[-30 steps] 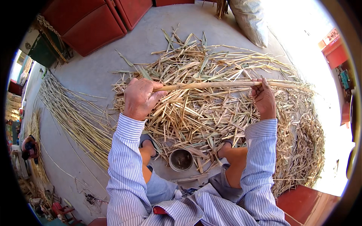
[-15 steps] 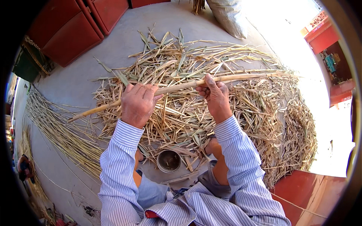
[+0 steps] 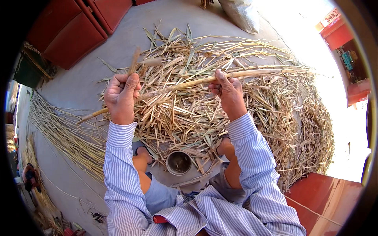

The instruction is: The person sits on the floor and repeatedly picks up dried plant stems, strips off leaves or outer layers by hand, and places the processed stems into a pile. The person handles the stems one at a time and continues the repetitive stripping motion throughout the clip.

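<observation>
Head view: the right hand [image 3: 230, 93] pinches a long stalk [image 3: 182, 85] above a heap of dry leaves [image 3: 197, 108]; the stalk's left part passes beneath the left hand [image 3: 123, 95], which is closed on a blurred strip [image 3: 134, 59]. The stalk is slender, straw-yellow, browner at its left end.

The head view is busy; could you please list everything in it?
stalk: one, tan, centre
husk strip: one, tan, left of centre
loose husks: uncounted, tan, centre and right
long stalks: uncounted, yellowish, left
bowl: one, grey, lower centre
sack: one, whitish, top
furniture: two or more, red, upper left
container: one, dark green, left edge
panel: one, red, lower right
small clutter: uncounted, mixed colours, edges
shoes: two, dark, lower centre
sleeves: two, striped blue, bottom
left hand: one, gripping husk strip
right hand: one, gripping stalk
</observation>
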### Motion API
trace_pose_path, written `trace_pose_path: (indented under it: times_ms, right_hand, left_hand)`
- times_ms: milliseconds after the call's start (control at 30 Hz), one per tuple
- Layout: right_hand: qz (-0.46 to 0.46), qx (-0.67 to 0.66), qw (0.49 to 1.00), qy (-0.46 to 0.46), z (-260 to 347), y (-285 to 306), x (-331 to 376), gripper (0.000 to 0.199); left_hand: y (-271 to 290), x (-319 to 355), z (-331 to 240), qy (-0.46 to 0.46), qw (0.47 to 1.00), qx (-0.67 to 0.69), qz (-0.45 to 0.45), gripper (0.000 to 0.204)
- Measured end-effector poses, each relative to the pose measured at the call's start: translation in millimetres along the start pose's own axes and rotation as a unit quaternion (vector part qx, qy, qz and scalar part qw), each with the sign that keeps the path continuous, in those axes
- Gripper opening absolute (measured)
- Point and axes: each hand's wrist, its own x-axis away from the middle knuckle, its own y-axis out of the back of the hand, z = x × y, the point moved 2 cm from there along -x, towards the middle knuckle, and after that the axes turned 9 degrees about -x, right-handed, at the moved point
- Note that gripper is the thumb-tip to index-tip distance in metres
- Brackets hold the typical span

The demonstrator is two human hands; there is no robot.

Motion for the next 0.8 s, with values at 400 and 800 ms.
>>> trace_pose_path:
  times_ms: [400,800]
  right_hand:
    - [-0.003,0.010,0.999,0.050,14.3,12.6,-14.6,0.031]
    - [0.000,-0.038,0.999,0.024,25.2,21.0,-17.3,0.023]
  left_hand:
    - [53.6,-11.5,-20.3,-0.261,0.835,-0.453,-0.174,0.044]
    - [22.6,-4.1,5.2,-0.179,0.850,-0.450,0.206,0.030]
